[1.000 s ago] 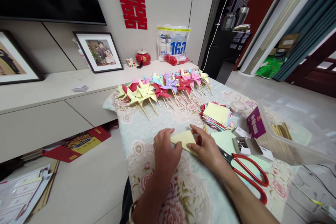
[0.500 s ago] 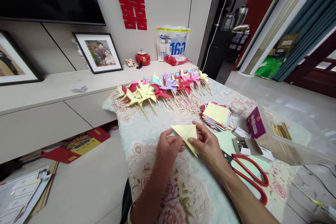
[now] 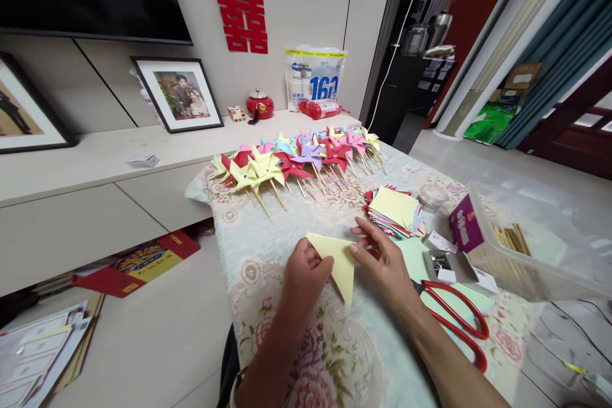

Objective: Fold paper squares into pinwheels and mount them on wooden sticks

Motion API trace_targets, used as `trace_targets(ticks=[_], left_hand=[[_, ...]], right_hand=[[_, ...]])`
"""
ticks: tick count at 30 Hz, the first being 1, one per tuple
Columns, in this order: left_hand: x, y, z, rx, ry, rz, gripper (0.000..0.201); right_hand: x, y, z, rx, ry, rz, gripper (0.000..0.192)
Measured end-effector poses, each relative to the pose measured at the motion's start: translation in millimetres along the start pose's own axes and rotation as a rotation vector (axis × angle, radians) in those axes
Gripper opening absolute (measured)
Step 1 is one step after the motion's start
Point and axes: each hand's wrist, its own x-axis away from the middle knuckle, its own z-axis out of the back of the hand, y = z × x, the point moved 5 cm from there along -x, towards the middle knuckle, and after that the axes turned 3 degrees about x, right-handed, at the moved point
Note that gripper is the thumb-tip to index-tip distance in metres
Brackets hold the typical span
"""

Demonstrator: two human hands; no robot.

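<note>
A pale yellow paper folded into a triangle (image 3: 340, 261) is held just above the floral tablecloth (image 3: 268, 248). My left hand (image 3: 305, 280) pinches its left corner. My right hand (image 3: 382, 264) touches its right edge with thumb and fingertips. Beyond my right hand lies a stack of coloured paper squares (image 3: 394, 210), yellow on top. Red-handled scissors (image 3: 454, 322) lie by my right wrist. A row of finished paper pinwheels on sticks (image 3: 291, 162) covers the far end of the table.
A clear plastic box (image 3: 535, 248) with wooden sticks stands at the right, with a purple carton (image 3: 465, 223), a small round container (image 3: 431, 194) and a small open box (image 3: 447, 264) beside it. A low cabinet (image 3: 95, 204) with framed photos runs along the left.
The folded yellow paper was pressed flat on the table, then lifted. It now hangs with its point down, pinched by my left hand, and my right hand has loosened to fingertips.
</note>
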Motion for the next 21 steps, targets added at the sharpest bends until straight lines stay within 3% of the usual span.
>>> trace_targets(ticks=[5, 12, 21], left_hand=[[2.2, 0.4, -4.9, 0.017, -0.06, -0.013, 0.031], [3.5, 3.1, -4.3, -0.004, -0.092, 0.008, 0.017], [3.2, -1.4, -1.8, 0.096, -0.122, 0.073, 0.015]], right_hand=[[-0.3, 15.9, -10.3, -0.14, -0.141, -0.165, 0.049], [-1.2, 13.0, -8.0, -0.124, -0.107, -0.165, 0.027], [0.3, 12.8, -10.8, -0.223, -0.139, -0.261, 0.022]])
